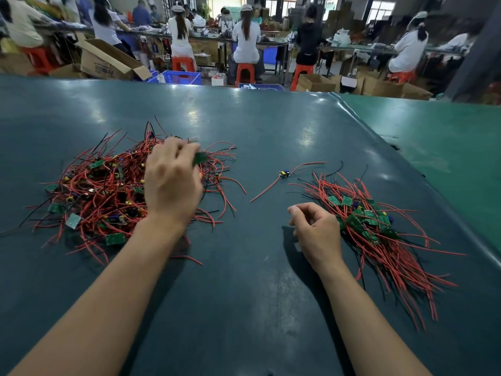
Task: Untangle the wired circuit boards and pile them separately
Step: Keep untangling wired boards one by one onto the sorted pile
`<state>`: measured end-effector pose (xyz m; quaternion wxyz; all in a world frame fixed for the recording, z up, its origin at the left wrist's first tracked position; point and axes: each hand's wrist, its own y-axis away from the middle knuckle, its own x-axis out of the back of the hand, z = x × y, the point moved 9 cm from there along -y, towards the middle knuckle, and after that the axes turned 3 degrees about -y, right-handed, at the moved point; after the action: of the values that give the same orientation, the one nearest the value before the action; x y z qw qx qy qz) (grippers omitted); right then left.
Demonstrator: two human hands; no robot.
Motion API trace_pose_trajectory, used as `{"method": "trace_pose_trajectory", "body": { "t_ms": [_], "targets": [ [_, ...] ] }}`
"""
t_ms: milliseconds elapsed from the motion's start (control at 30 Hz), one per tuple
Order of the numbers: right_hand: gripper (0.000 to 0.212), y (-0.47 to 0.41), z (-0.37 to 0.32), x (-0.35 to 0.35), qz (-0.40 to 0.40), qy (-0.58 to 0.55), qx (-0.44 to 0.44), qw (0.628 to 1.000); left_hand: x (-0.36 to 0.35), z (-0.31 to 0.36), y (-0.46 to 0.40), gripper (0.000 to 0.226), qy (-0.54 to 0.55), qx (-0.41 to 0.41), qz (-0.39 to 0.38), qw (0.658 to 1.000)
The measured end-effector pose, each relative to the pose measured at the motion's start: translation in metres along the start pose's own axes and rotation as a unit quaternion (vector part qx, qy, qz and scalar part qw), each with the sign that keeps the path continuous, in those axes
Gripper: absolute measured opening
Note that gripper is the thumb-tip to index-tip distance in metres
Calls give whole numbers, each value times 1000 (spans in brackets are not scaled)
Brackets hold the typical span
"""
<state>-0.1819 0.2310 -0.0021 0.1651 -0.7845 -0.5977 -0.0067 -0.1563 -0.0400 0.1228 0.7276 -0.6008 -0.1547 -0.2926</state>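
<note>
I see a dark green worktop (244, 126) carrying everything. On its left lies the tangle (108, 191), a loose heap of red and black wires with small green boards caught in it. On the right sits the sorted pile (379, 234), its boards bunched together and its wires trailing toward me. My left hand (170, 183) reaches over the tangle, its grip pinching a green board (200, 158) at the heap's far edge. My right hand (317, 232) rests just beside the sorted pile, fingers loosely curled, its grip released. One single board (283, 174) with its wires lies alone between the heaps.
</note>
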Motion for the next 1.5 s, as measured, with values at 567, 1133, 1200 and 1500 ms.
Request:
{"method": "trace_pose_trajectory", "body": {
  "t_ms": [567,1133,1200,1500],
  "targets": [
    [9,23,-6,-25,-91,-329,-122,932,-45,79,85,12,337,-87,-79,934],
    [12,23,-8,-17,-17,-301,-107,947,-88,42,94,8,538,271,-234,764],
    [16,20,-4,-8,19,-326,-115,938,-88,38,95,9,548,288,-222,754],
    [34,11,8,7,68,-422,-165,889,-94,31,98,12,586,323,-209,714]
  ]
}}
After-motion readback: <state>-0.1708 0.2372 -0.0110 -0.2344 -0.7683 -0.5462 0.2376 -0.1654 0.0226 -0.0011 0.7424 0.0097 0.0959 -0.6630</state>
